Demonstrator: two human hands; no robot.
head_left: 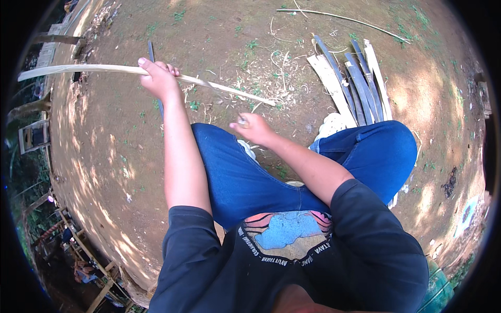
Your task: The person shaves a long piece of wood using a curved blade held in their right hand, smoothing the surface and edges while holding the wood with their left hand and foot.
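My left hand (159,79) is closed round a long pale strip (94,68), which looks like split bamboo or wood. The strip slants from the far left down toward the middle, its thin end above my right hand. Apart from the strip, my right hand (253,129) is closed in front of my knees. A small part of something with a thin dark tip shows at its fingers; the rest is hidden in the grip. Beneath my left hand, a dark strip (151,51) lies on the ground, partly covered by my forearm.
Several dark and pale strips (360,86) lie in a bundle beyond my right knee. Curled shavings (282,73) litter the dirt ground ahead. A thin stick (344,20) lies at the far right. Wooden posts and rails (78,237) stand at the left edge.
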